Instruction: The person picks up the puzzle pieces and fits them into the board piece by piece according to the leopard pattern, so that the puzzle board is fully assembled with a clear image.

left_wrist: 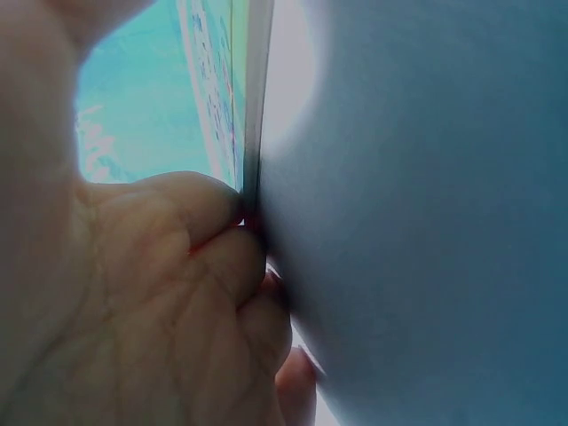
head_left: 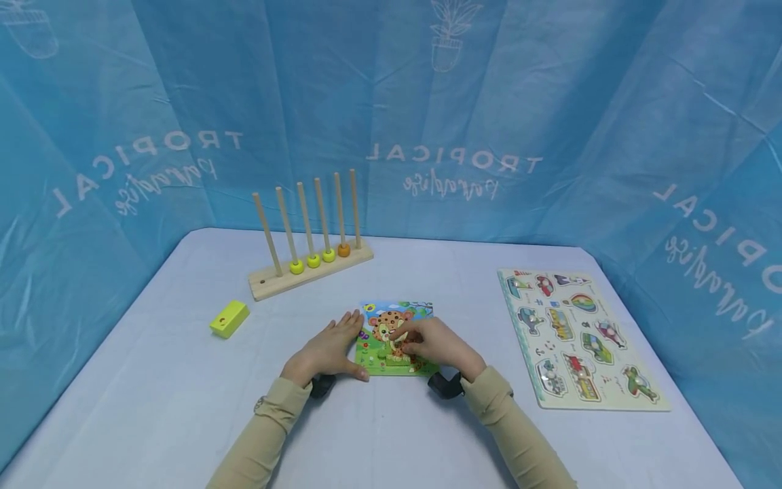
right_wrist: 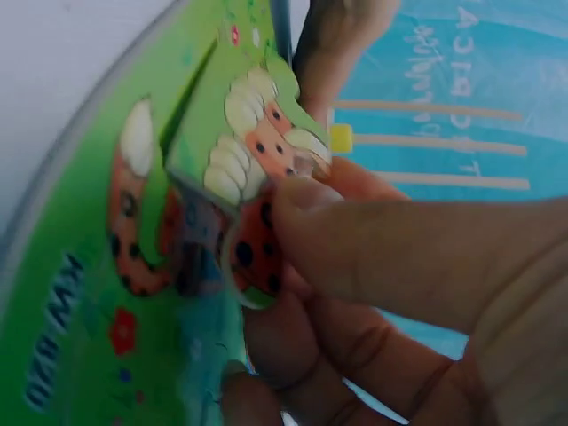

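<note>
A jigsaw board (head_left: 374, 365) with a cartoon leopard on green grass lies on the table before the person. At its left edge rests the left hand (head_left: 330, 348), fingers extended and thumb near the lower left corner. From the left wrist camera, this hand's fingertips (left_wrist: 209, 200) meet the board's thin edge. The right hand (head_left: 442, 345) is over the board's right half. Its thumb and fingers pinch a puzzle piece (right_wrist: 253, 146) printed with spotted legs and white paws. In the right wrist view the piece sits tilted, one side raised above the board.
A wooden peg stand (head_left: 314, 275) with several upright rods and a few yellow and orange beads stands at the back left. A yellow block (head_left: 229, 319) lies left of the hands. To the right is a vehicle peg puzzle (head_left: 586, 401). Blue curtain (head_left: 391, 102) surrounds the table.
</note>
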A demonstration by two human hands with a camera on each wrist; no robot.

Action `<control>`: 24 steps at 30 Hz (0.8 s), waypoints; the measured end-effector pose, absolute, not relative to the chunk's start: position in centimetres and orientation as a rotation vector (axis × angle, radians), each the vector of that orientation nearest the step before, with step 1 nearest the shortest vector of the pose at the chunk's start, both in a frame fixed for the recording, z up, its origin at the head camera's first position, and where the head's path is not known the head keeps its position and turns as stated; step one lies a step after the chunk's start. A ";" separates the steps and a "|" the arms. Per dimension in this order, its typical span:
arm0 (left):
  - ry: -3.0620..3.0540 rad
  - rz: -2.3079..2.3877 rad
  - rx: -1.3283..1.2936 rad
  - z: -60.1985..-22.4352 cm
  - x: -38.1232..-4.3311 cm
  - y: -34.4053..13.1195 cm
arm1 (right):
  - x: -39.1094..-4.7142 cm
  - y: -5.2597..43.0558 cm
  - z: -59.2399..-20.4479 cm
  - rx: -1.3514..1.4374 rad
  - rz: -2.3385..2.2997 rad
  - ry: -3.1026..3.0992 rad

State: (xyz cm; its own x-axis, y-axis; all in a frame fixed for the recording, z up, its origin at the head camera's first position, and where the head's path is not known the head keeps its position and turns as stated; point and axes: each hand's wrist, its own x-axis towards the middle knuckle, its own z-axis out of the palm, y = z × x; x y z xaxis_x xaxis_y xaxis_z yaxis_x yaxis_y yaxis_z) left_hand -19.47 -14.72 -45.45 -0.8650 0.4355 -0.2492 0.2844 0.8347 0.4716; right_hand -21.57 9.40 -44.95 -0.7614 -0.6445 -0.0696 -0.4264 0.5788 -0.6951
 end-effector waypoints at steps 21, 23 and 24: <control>2.659 0.635 0.551 -46.0 -19.5 -14.9 | -20.9 8.8 -46.9 -0.759 -0.908 2.622; 2.657 0.637 0.554 -46.0 -19.4 -15.0 | -20.9 8.7 -46.8 -0.756 -0.912 2.616; 2.658 0.638 0.556 -45.9 -19.4 -15.0 | -21.0 8.7 -46.8 -0.756 -0.910 2.616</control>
State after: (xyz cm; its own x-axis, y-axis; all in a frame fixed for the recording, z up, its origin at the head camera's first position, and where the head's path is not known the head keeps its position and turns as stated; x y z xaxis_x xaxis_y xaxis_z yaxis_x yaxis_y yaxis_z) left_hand -19.38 -15.02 -45.95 -0.8616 0.4470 -0.2404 0.2891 0.8215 0.4915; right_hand -20.99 8.70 -46.82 -0.8274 -0.5559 -0.0797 -0.3866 0.6667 -0.6372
